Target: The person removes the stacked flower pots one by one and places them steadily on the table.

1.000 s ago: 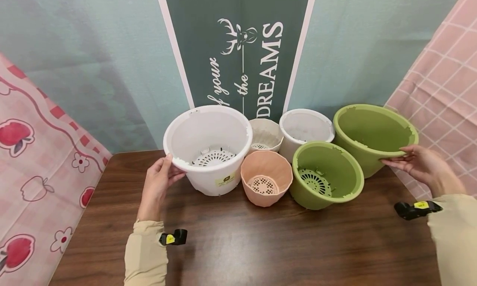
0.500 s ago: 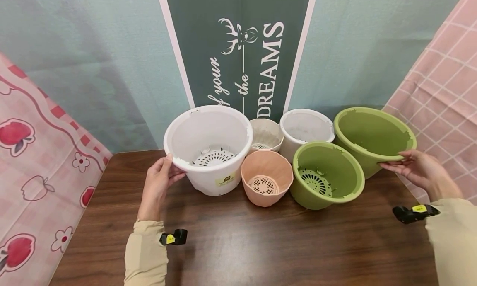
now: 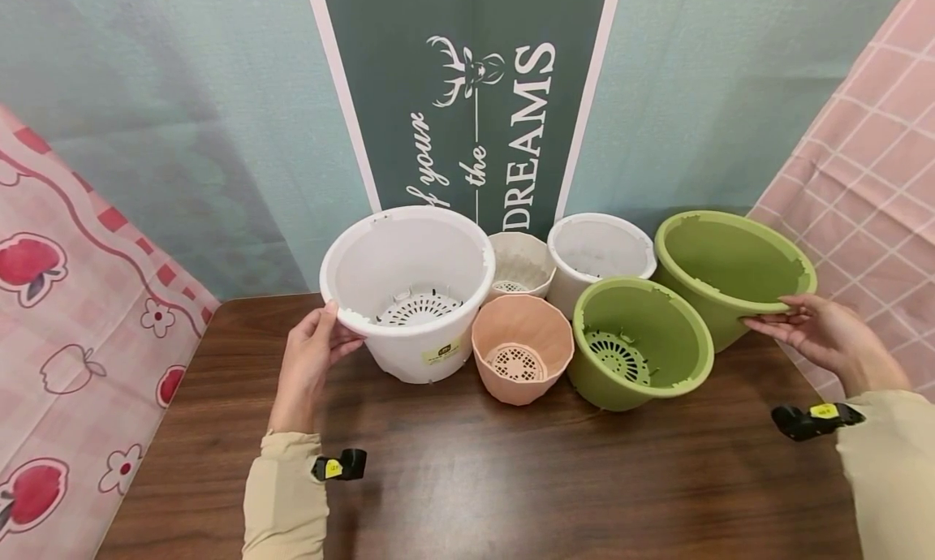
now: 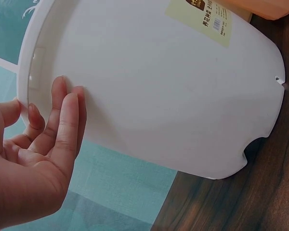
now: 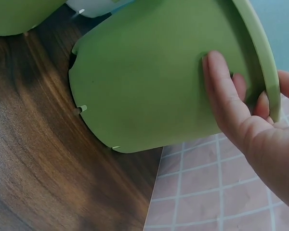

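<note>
At the left of the row stands a large white flowerpot (image 3: 420, 353) with a slotted bottom and a yellowish label. My left hand (image 3: 310, 349) pinches its rim, thumb on the outer edge and fingers below the lip against the wall (image 4: 149, 91). On the far right is a large green flowerpot (image 3: 730, 260). Its rim is held by my right hand (image 3: 833, 333), with the thumb over the edge and fingers under the lip, touching the side (image 5: 149, 82) in the right wrist view. Both pots stand on the wooden table (image 3: 482, 479).
Between the large pots are a peach pot (image 3: 522, 341), a small cream pot (image 3: 520, 260), a smaller white pot (image 3: 602, 247) and a smaller green pot (image 3: 657, 341). A curtain (image 3: 183, 138) hangs behind; pink patterned cloths (image 3: 73, 316) flank the table.
The large green flowerpot has shifted slightly toward the person and inward, its rim still in my right hand. My left hand and the white flowerpot have stayed put.
</note>
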Motion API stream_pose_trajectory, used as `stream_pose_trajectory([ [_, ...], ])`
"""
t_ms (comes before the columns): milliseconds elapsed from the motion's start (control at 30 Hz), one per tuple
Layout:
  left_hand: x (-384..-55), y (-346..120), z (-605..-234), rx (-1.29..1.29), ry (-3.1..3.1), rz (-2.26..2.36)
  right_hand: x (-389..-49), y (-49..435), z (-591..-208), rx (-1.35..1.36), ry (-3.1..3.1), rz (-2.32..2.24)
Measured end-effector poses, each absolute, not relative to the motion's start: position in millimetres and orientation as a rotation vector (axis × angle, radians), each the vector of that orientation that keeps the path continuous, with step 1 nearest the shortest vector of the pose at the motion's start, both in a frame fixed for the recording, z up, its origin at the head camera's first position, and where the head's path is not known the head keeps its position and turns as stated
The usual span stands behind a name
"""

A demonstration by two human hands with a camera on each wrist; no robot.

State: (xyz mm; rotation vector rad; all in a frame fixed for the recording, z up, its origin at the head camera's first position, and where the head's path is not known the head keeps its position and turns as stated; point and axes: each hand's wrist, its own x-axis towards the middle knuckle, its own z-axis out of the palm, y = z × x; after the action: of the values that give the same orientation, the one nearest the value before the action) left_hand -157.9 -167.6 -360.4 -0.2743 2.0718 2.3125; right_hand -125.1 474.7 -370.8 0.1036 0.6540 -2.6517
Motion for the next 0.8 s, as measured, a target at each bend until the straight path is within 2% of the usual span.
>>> stream_pose_trajectory([
  [433,-157.8,-167.9,-360.5,-0.263,2.073,2.314,-120.7,470.9,-358.4,0.013,0.927,-2.409],
  [800,-156.4,-166.3,-358.9,-0.287,2.115,2.261,-110.5,465.3,-352.2,0.084,1.357,-2.28],
])
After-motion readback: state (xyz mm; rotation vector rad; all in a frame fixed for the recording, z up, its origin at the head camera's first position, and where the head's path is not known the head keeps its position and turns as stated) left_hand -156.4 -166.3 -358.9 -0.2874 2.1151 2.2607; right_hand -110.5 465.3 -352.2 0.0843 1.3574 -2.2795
